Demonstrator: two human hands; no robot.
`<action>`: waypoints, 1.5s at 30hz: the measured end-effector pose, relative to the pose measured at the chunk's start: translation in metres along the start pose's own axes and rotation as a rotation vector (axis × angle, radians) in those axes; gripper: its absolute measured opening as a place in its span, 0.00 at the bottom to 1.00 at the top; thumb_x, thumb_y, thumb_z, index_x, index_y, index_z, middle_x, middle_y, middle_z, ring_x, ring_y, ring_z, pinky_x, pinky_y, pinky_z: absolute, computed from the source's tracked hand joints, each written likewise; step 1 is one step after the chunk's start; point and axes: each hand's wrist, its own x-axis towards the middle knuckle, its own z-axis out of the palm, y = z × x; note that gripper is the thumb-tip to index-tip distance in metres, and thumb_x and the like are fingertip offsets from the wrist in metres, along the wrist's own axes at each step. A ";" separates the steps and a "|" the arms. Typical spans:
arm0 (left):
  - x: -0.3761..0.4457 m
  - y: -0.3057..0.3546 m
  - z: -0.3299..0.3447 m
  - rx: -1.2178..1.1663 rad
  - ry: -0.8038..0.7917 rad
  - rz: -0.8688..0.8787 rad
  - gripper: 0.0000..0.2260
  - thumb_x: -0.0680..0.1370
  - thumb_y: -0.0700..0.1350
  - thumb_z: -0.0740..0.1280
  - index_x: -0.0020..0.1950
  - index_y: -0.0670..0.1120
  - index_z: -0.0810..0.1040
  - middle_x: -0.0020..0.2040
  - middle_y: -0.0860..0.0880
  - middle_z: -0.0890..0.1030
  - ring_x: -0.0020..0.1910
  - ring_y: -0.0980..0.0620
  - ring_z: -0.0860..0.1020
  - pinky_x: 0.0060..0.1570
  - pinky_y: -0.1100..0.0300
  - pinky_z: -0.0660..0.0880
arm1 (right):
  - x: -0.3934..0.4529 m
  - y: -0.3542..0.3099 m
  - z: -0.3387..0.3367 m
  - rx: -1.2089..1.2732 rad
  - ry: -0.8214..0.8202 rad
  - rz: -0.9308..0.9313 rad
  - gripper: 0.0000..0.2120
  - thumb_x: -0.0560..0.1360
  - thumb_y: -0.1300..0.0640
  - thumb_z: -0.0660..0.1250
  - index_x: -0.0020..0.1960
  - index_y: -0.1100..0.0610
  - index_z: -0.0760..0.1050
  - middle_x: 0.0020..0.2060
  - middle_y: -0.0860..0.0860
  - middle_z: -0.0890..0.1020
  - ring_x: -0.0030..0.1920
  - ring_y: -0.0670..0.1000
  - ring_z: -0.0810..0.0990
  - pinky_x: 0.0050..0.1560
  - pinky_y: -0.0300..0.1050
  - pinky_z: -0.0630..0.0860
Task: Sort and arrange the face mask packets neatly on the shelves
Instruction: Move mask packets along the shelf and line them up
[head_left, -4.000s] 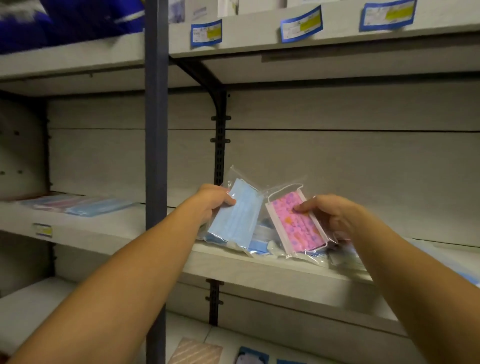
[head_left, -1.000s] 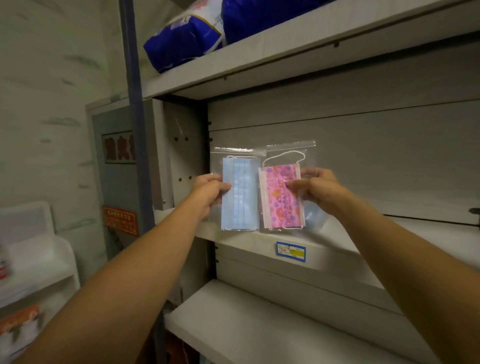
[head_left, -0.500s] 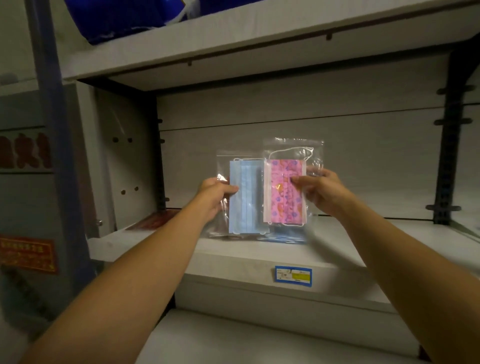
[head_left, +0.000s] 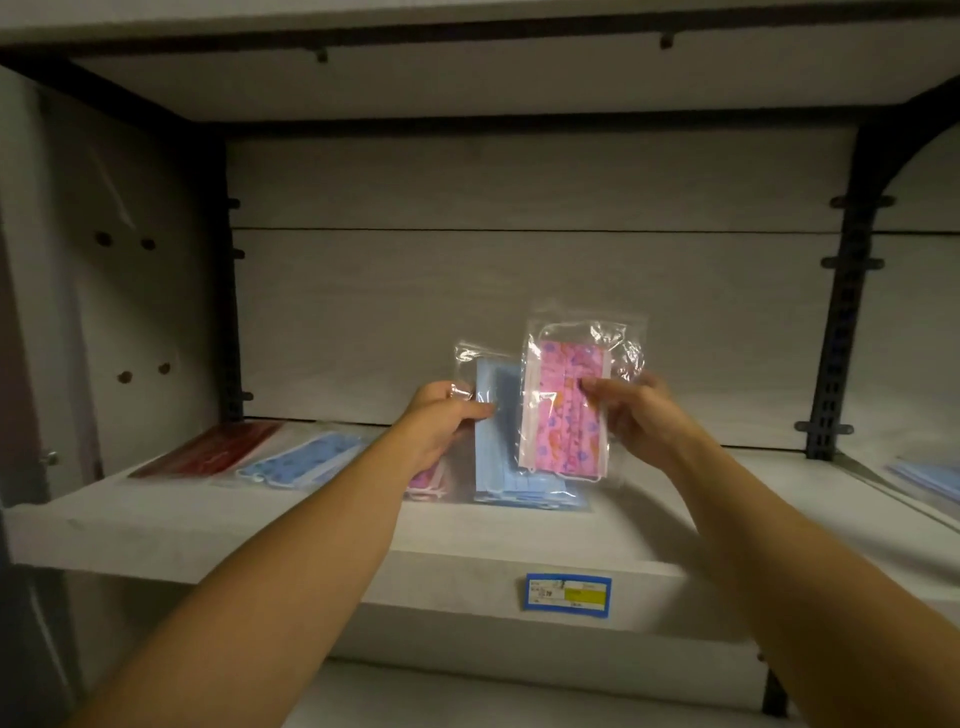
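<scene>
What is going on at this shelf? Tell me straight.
A person is sorting face mask packets. The left hand holds a plain blue packet; the right hand holds a pink patterned packet, both upright above the shelf. Lying on it are a red packet, a blue patterned packet and a blue stack.

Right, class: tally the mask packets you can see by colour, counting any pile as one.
Red packet: 1
Patterned blue packet: 1
Pink: 2, pink packet in right hand, pink shelf packet
Plain blue: 3, blue packet in left hand, blue pile, far-right pile
Total: 7
</scene>
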 end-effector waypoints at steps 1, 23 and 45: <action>0.003 -0.003 -0.002 0.025 -0.014 0.007 0.14 0.71 0.32 0.76 0.55 0.35 0.79 0.45 0.41 0.84 0.44 0.46 0.85 0.50 0.55 0.82 | 0.001 0.000 -0.001 -0.004 0.002 -0.009 0.06 0.74 0.68 0.71 0.49 0.65 0.77 0.42 0.59 0.85 0.41 0.55 0.85 0.39 0.44 0.82; 0.005 -0.015 -0.009 0.829 -0.058 0.286 0.13 0.70 0.52 0.79 0.53 0.56 0.82 0.55 0.52 0.77 0.56 0.49 0.76 0.53 0.56 0.73 | 0.000 -0.002 -0.004 0.079 0.043 -0.045 0.10 0.72 0.66 0.73 0.51 0.64 0.77 0.40 0.56 0.85 0.35 0.51 0.84 0.29 0.37 0.77; -0.004 -0.004 -0.007 1.169 0.229 0.155 0.43 0.64 0.75 0.71 0.72 0.53 0.72 0.70 0.46 0.69 0.69 0.43 0.64 0.64 0.49 0.63 | 0.001 -0.001 -0.001 0.052 0.005 -0.032 0.15 0.70 0.65 0.74 0.55 0.66 0.76 0.47 0.60 0.85 0.45 0.57 0.86 0.42 0.46 0.83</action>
